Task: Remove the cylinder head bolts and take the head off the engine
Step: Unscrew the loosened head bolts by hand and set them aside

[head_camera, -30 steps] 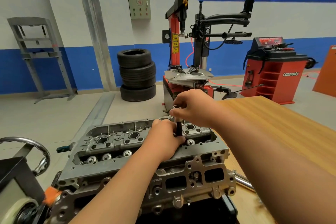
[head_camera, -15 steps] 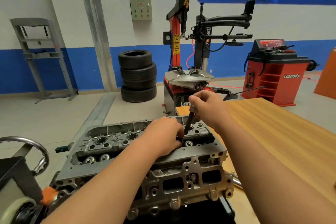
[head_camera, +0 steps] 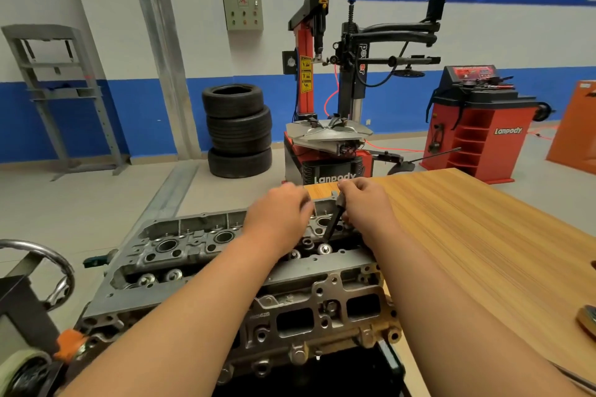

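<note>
The grey aluminium cylinder head (head_camera: pixel 200 271) sits on the engine block in the lower middle of the head view. My right hand (head_camera: pixel 367 206) pinches the top of a long dark head bolt (head_camera: pixel 332 221). The bolt leans to the right, and its lower end is down among the valve gear at the head's far right end. My left hand (head_camera: pixel 280 219) is over the same end, just left of the bolt. Its back faces me and its fingertips are blurred and partly hidden. Both forearms cross the head's near side.
A wooden table (head_camera: pixel 483 251) lies to the right, with a small object (head_camera: pixel 588 321) at its right edge. A steel handwheel (head_camera: pixel 48 255) on the engine stand is at the left. Stacked tyres (head_camera: pixel 238 132), a tyre changer (head_camera: pixel 329 138) and a red wheel balancer (head_camera: pixel 483 126) stand behind.
My right hand has drawn the bolt upward and tilted it to the right. My left hand has left the bolt's base and moved farther across the head.
</note>
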Action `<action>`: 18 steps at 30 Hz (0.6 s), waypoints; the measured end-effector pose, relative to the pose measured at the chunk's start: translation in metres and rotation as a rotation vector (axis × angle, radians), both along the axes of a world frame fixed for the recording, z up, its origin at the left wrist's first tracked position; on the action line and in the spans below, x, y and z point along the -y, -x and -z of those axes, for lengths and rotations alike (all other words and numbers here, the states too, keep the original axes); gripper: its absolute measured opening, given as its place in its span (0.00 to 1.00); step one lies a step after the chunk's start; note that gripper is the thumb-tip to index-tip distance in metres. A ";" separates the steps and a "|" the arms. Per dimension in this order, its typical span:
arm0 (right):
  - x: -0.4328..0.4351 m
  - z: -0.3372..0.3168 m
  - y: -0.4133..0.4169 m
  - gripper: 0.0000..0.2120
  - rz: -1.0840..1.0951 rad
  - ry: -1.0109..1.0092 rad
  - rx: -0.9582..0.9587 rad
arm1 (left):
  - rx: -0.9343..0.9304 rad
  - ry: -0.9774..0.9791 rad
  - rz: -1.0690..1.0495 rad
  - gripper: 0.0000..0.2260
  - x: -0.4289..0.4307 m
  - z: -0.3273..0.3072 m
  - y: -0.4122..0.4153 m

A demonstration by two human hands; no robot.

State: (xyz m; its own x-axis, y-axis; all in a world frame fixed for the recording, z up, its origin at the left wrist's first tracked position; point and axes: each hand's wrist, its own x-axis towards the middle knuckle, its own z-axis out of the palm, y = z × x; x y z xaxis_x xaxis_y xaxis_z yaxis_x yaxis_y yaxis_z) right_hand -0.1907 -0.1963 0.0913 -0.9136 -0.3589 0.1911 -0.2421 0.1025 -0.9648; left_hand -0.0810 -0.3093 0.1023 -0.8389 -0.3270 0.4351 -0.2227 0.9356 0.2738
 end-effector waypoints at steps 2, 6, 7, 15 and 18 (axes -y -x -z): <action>-0.001 0.000 0.000 0.11 0.003 0.001 0.003 | -0.049 -0.155 0.029 0.09 0.001 -0.005 0.001; -0.001 0.001 0.000 0.11 0.016 -0.005 -0.002 | 0.570 -0.115 0.250 0.11 0.010 -0.018 -0.009; 0.000 0.002 0.000 0.11 0.015 -0.007 -0.010 | 0.611 -0.025 0.254 0.13 0.009 -0.020 -0.009; 0.002 0.005 0.003 0.13 0.020 -0.016 -0.004 | 0.583 0.255 0.259 0.11 -0.001 -0.021 0.000; 0.002 0.004 0.003 0.15 0.017 -0.026 -0.003 | 0.491 0.247 0.247 0.11 -0.002 -0.020 -0.001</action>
